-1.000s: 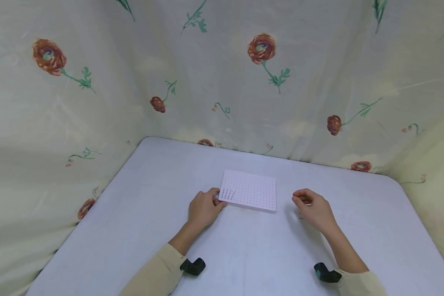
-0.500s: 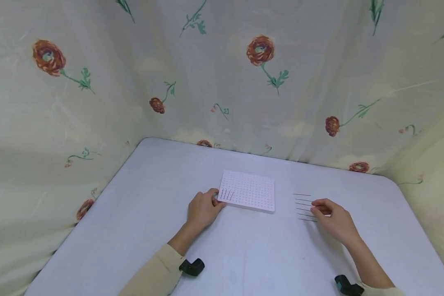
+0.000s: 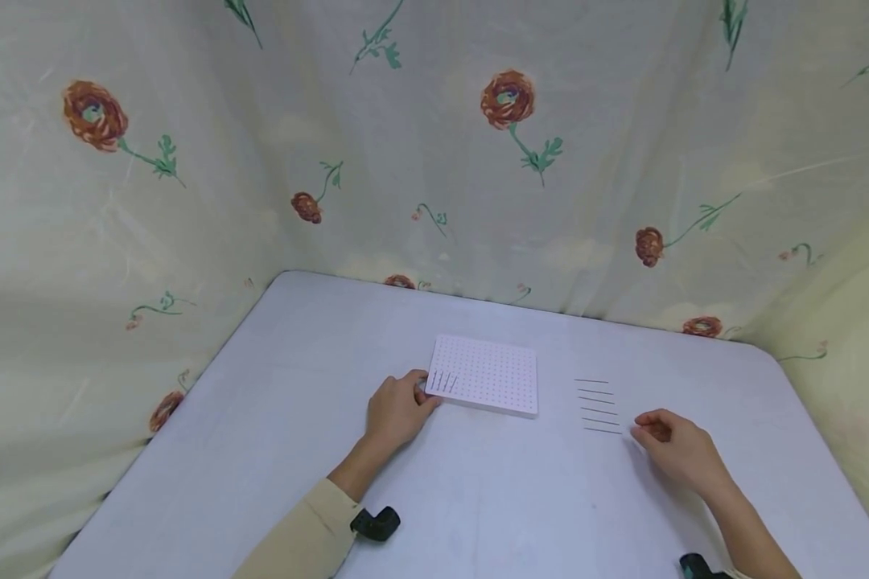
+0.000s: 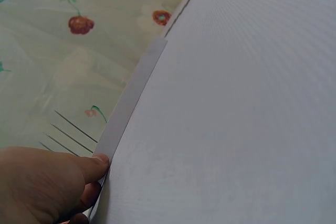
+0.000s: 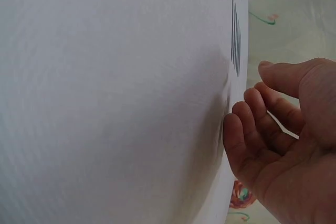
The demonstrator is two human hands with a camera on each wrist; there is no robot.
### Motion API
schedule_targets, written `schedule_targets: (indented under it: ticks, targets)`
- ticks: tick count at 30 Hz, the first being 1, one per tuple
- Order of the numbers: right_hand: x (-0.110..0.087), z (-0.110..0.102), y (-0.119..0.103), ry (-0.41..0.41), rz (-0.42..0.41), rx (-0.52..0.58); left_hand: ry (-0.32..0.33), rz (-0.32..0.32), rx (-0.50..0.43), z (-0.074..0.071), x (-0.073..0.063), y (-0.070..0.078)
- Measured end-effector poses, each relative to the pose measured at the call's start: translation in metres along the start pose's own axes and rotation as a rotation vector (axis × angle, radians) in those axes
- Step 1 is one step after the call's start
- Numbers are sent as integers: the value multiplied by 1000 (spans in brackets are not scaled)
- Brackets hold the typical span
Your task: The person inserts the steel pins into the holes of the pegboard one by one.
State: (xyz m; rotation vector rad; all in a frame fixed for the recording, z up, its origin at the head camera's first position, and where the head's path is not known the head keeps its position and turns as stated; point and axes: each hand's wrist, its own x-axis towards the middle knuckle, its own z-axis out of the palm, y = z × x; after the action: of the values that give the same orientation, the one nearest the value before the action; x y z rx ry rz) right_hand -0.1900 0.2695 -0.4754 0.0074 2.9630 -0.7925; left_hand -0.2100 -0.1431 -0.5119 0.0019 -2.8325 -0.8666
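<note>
A thin white pegboard (image 3: 492, 374) with rows of small holes lies mid-table. My left hand (image 3: 397, 410) grips its near left corner, the thumb against the front edge (image 4: 131, 98) in the left wrist view. Several thin dark pins (image 4: 76, 127) stand up from the board beside that hand. To the right of the board, several similar loose pins (image 3: 599, 411) lie on the table in a spaced column. My right hand (image 3: 681, 449) is just right of the nearest one, its fingers loosely bent and nothing between them, as the right wrist view shows of this hand (image 5: 283, 135).
The white table (image 3: 434, 498) reaches back to a hanging curtain (image 3: 405, 145) printed with flowers, which also closes off both sides. A dark wrist camera (image 3: 376, 524) sits at the left cuff, another (image 3: 698, 566) at the right.
My right hand has moved right and toward me from beside the board, uncovering the loose pins on the table. The left hand stays at the board's corner.
</note>
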Motion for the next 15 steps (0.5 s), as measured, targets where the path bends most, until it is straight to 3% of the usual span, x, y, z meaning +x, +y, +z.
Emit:
schedule_targets:
  ticks: [7, 15]
  targets:
    - [-2, 0, 4, -64, 78, -4, -3, 9, 7, 1, 0, -1]
    - [-1, 3, 5, -36, 17, -62, -10, -3, -2, 1, 1, -1]
